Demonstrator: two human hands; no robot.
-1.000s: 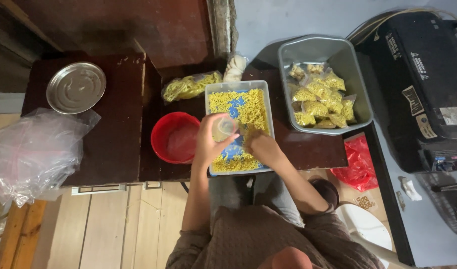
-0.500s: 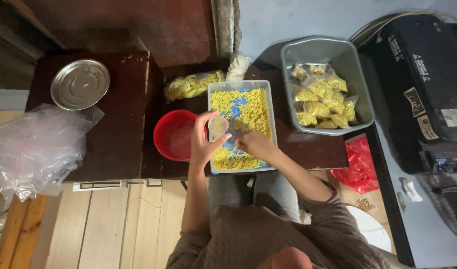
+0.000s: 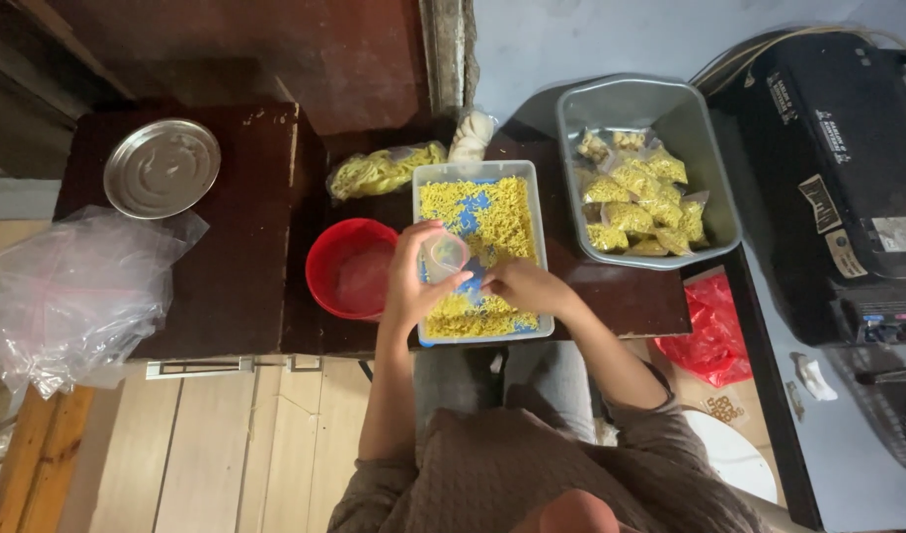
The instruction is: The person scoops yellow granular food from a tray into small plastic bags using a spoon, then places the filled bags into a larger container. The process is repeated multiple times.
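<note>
My left hand [image 3: 411,286] holds a small clear plastic bag [image 3: 444,254] open above a blue tray [image 3: 537,207] full of small yellow snack pieces. My right hand [image 3: 524,286] rests low over the tray's near end, fingers bent toward the bag's mouth; whether it grips any yellow pieces I cannot tell. A red bowl [image 3: 352,268] sits just left of my left hand.
A grey tub [image 3: 710,158] at the right holds several filled small bags. A larger bag of yellow snack [image 3: 383,170] lies behind the red bowl. A round metal lid [image 3: 162,168] and crumpled clear plastic [image 3: 73,291] sit at left; a black machine [image 3: 838,188] stands at right.
Both hands have shifted slightly toward the tray's near end, and the right hand has come closer to the bag's mouth.
</note>
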